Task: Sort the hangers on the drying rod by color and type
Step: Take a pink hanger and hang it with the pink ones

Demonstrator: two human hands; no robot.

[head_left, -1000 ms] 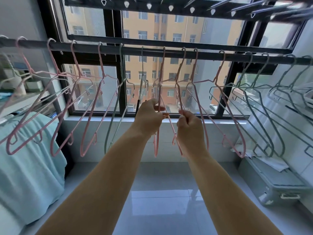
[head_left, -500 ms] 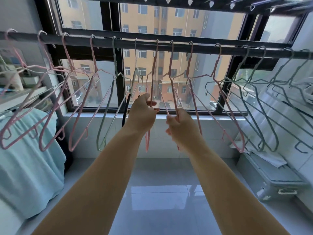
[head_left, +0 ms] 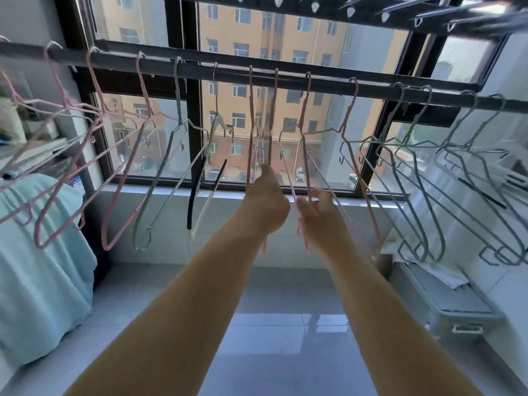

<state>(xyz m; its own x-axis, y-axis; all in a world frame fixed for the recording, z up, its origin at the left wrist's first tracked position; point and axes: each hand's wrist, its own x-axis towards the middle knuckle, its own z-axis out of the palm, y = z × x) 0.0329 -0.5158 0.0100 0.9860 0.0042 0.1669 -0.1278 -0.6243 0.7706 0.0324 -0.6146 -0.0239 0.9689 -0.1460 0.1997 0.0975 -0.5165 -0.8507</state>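
Observation:
A dark drying rod (head_left: 328,87) crosses the view in front of the window. Several pink hangers (head_left: 125,178) hang at its left, followed by one grey-green hanger (head_left: 160,178) and a white hanger with black grips (head_left: 197,190). More pink hangers hang in the middle, and several grey-green hangers (head_left: 423,195) fill the right end. My left hand (head_left: 265,204) pinches the lower wires of a middle pink hanger (head_left: 251,124). My right hand (head_left: 317,215) has its fingers loosely curled on the neighbouring pink hanger (head_left: 304,118).
A teal cloth (head_left: 37,267) hangs at the left. A grey lidded box (head_left: 463,312) with a latch sits on the floor at the right, with white paper on it. The tiled sill (head_left: 171,195) runs below the window. A clip rack (head_left: 371,10) hangs overhead.
One middle pink hanger slid left along the rod toward its neighbour. My right hand's fingers have loosened. The view has tilted and shifted a little.

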